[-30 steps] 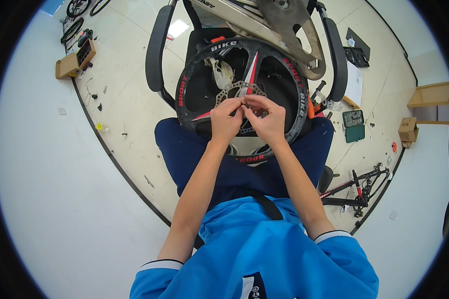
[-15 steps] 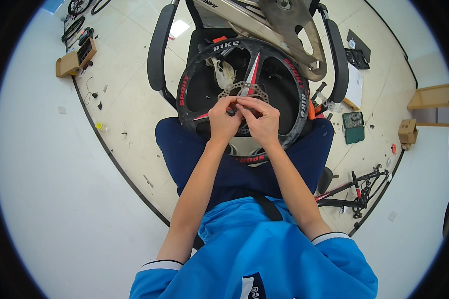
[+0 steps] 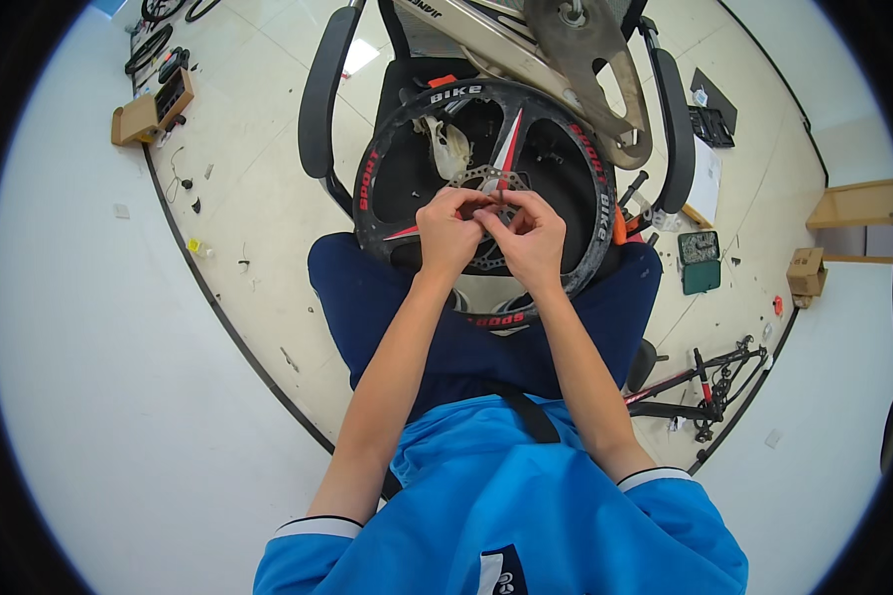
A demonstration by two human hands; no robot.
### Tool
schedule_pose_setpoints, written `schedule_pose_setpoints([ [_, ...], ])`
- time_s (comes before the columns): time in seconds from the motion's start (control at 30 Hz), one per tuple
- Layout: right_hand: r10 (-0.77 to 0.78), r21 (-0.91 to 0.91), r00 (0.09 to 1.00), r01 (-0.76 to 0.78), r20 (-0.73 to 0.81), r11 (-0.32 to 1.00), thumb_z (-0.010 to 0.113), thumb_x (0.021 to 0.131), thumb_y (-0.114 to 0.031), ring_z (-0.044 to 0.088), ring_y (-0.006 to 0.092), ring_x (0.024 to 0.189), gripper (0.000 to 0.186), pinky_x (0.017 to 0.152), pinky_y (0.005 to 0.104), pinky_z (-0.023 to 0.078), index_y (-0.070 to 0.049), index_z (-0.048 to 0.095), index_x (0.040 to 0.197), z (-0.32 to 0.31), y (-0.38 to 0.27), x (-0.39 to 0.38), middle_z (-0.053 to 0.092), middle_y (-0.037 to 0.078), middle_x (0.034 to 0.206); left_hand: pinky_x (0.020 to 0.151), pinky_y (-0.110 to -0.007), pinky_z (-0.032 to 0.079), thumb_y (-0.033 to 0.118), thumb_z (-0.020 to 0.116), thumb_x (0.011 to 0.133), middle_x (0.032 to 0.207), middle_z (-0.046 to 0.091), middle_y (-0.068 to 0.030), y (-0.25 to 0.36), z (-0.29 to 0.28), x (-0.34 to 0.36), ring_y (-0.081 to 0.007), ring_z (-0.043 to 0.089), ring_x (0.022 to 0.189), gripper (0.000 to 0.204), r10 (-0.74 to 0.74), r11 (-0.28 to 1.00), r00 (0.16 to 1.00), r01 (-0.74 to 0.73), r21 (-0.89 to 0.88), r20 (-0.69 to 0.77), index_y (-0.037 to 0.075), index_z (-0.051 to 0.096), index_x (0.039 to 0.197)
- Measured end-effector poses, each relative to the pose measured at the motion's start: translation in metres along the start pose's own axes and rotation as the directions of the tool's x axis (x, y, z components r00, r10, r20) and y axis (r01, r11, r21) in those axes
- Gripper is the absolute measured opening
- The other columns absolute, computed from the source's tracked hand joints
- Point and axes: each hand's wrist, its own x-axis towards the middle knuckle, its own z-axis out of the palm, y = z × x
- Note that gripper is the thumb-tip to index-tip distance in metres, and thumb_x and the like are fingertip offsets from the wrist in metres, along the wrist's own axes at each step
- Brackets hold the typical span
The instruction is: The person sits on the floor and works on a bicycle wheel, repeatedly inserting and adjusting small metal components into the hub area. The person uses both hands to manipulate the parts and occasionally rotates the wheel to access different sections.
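A black bicycle wheel with broad red-and-white spokes lies across my lap and a black chair seat. At its hub a perforated brake disc shows around my fingers. My left hand and my right hand meet just over the disc, fingertips pinched together. Whatever sits between the fingers is too small and covered to make out. A crumpled pale cloth or glove rests beyond my left hand, seen through the wheel's opening.
A beige bike frame part lies over the chair beyond the wheel, between two black armrests. On the floor at right are a green case, a black-and-red bike frame and a cardboard box. An open carton stands at far left.
My right hand has shifted slightly to the right, and its fingers are bent differently. Both hands stay pinched over the disc. The whole view has shifted slightly.
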Motion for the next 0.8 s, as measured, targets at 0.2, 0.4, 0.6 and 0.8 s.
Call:
schedule_pose_setpoints([
  [0.2,-0.078,-0.056,0.995,0.081,0.058,0.995,0.082,0.082,-0.005,0.053,0.0044,0.056,0.012,0.05,0.0218,0.04,-0.001,0.078,0.093,0.001,0.002,0.004,0.072,0.003,0.082,0.062,-0.029,0.053,-0.002,0.078,0.074,0.089,0.072,-0.0108,-0.005,-0.002,-0.001,-0.0189,0.067,0.069,0.027,0.041,0.996,0.999,-0.043,0.072,0.023,0.004,0.077,0.1],
  [0.4,-0.115,-0.071,0.993,0.115,-0.003,0.991,0.075,0.087,-0.003,0.056,0.0075,0.054,0.022,0.052,0.0242,0.044,-0.005,0.079,0.108,0.002,0.008,0.002,0.075,0.006,0.079,0.066,-0.033,0.054,-0.001,0.074,0.079,0.094,0.074,-0.0112,-0.005,-0.001,0.0,-0.0245,0.067,0.081,0.031,0.156,0.987,0.982,-0.16,0.033,0.105,0.003,0.076,0.109],
  [0.6,-0.026,-0.208,0.995,0.044,0.091,0.977,0.077,0.085,-0.006,0.054,0.0072,0.051,0.025,0.05,0.0242,0.042,-0.006,0.079,0.11,-0.007,-0.008,0.001,0.074,0.005,0.077,0.065,-0.03,0.052,-0.001,0.075,0.08,0.087,0.071,-0.0117,-0.013,-0.001,-0.003,-0.0219,0.064,0.071,0.018,0.125,0.987,0.99,-0.132,0.096,0.071,-0.001,0.073,0.097],
  [0.8,-0.144,-0.11,0.99,0.144,0.009,0.984,0.082,0.081,-0.006,0.056,0.0083,0.052,0.019,0.049,0.0239,0.042,-0.004,0.079,0.099,0.0,0.002,0.004,0.075,0.005,0.09,0.059,-0.032,0.048,-0.002,0.078,0.073,0.077,0.064,-0.0104,-0.013,0.003,0.001,-0.0217,0.062,0.068,0.014,0.092,0.987,0.996,-0.093,0.132,0.019,-0.001,0.069,0.084],
])
